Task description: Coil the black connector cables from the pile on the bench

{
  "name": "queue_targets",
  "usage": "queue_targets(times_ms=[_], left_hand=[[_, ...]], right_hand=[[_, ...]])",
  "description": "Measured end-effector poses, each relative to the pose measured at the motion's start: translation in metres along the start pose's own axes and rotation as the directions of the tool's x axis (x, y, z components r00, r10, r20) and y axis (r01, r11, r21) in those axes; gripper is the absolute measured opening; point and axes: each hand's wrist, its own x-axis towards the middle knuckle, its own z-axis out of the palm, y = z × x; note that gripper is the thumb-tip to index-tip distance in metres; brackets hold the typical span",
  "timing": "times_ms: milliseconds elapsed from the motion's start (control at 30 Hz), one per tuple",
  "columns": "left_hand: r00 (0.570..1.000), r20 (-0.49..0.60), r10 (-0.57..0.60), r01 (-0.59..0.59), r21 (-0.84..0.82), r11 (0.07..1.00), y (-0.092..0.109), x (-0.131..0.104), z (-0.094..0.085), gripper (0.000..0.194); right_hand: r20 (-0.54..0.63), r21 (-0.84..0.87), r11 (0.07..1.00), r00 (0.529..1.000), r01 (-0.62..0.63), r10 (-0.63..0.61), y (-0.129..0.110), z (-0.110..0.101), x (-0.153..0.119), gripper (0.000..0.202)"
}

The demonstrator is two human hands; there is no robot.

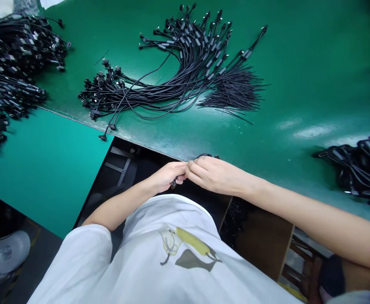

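At the table's front edge, my left hand (171, 175) is closed on a black cable, whose connector (173, 183) pokes out below the fingers. My right hand (205, 172) touches it, fingers pinched together around part of the same cable; a small loop of black cable (203, 155) shows just behind the knuckles. Beyond the hands lies a spread bundle of black cables (172, 90) with connectors at both ends. A pile of thin black strips (235, 90) rests against the bundle's right side.
The green table (298, 84) spans the view. Large heaps of black cables (23, 50) lie at the far left, and coiled cables (368, 169) at the right. A lower green surface (52, 164) adjoins the table on the left. A white reel (10, 252) is down at the lower left.
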Motion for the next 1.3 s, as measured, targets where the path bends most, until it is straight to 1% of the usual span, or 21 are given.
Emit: queue_targets(times_ms=[100,233,300,367,433,533,600,700,733,800,867,900,933,1000,1033,1067,1133,1167,1233,1267,1300], left_hand=[[0.998,-0.053,-0.031,0.032,0.013,0.999,-0.003,0.003,0.0,0.04],[0.996,-0.038,-0.082,0.083,0.022,0.996,-0.006,0.007,0.002,0.041],[0.996,-0.027,-0.08,0.081,0.044,0.996,-0.009,0.008,0.004,0.038],[0.998,-0.038,-0.049,0.052,0.093,0.994,-0.012,0.009,0.005,0.033],[0.998,-0.068,0.015,-0.003,0.172,0.985,-0.014,0.008,0.007,0.027],[0.982,-0.141,0.128,-0.088,0.257,0.962,-0.015,0.007,0.01,0.018],[0.961,-0.215,0.175,-0.125,0.227,0.966,-0.013,0.009,0.013,0.017],[0.926,-0.314,0.208,-0.184,0.102,0.978,-0.009,0.014,0.018,0.018],[0.921,-0.323,0.217,-0.206,0.067,0.976,-0.009,0.016,0.019,0.015],[0.922,-0.302,0.242,-0.246,0.025,0.969,-0.008,0.019,0.02,0.012],[0.928,-0.259,0.267,-0.275,0.008,0.961,-0.009,0.022,0.021,0.018],[0.928,-0.25,0.275,-0.286,-0.005,0.958,-0.009,0.023,0.022,0.02],[0.922,-0.263,0.285,-0.302,-0.023,0.953,-0.008,0.025,0.024,0.021],[0.884,-0.333,0.329,-0.369,-0.064,0.927,-0.006,0.028,0.026,0.022],[0.861,-0.364,0.355,-0.409,-0.079,0.909,-0.004,0.029,0.027,0.022],[0.844,-0.375,0.383,-0.441,-0.083,0.894,-0.001,0.029,0.027,0.022],[0.839,-0.313,0.446,-0.48,-0.036,0.877,0.006,0.026,0.023,0.021],[0.835,-0.265,0.483,-0.494,0.026,0.869,0.01,0.023,0.02,0.019],[0.807,-0.173,0.565,-0.518,0.253,0.817,0.016,0.014,0.014,0.015],[0.789,-0.122,0.602,-0.517,0.397,0.758,0.018,0.009,0.011,0.014],[0.784,-0.056,0.618,-0.5,0.533,0.683,0.019,0.005,0.009,0.015]], right_hand=[[0.059,-0.084,0.996,0.998,0.007,-0.002,-0.005,-0.001,0.001,0.029],[0.129,-0.143,0.986,0.989,0.089,-0.07,-0.006,-0.002,0.0,0.029],[0.165,-0.163,0.977,0.98,0.136,-0.109,-0.006,-0.002,0.001,0.028],[0.194,-0.177,0.975,0.976,0.136,-0.101,-0.008,-0.001,0.002,0.028],[0.196,-0.181,0.981,0.98,0.069,-0.032,-0.01,0.001,0.003,0.028],[0.152,-0.201,0.973,0.978,-0.111,0.143,-0.014,0.006,0.006,0.027],[0.116,-0.227,0.948,0.961,-0.221,0.252,-0.016,0.009,0.009,0.025],[0.115,-0.207,0.913,0.918,-0.352,0.38,-0.017,0.014,0.013,0.027],[0.134,-0.169,0.903,0.899,-0.395,0.418,-0.017,0.015,0.014,0.028],[0.19,-0.044,0.874,0.855,-0.484,0.483,-0.013,0.018,0.014,0.026],[0.271,0.107,0.807,0.798,-0.58,0.538,-0.008,0.02,0.014,0.021],[0.312,0.176,0.753,0.762,-0.634,0.568,-0.006,0.022,0.014,0.019],[0.341,0.236,0.684,0.718,-0.69,0.607,-0.004,0.023,0.013,0.018],[0.346,0.37,0.514,0.629,-0.773,0.696,-0.002,0.025,0.014,0.02],[0.322,0.456,0.428,0.593,-0.78,0.738,-0.003,0.025,0.014,0.023],[0.288,0.549,0.35,0.565,-0.759,0.773,-0.004,0.026,0.015,0.027],[0.234,0.713,0.22,0.522,-0.666,0.82,-0.007,0.026,0.015,0.03],[0.235,0.77,0.16,0.507,-0.618,0.83,-0.008,0.026,0.013,0.031],[0.291,0.832,0.038,0.494,-0.553,0.819,-0.007,0.026,0.009,0.031],[0.331,0.843,-0.017,0.494,-0.538,0.804,-0.005,0.025,0.006,0.032],[0.364,0.842,-0.056,0.488,-0.537,0.793,-0.002,0.025,0.003,0.032]])
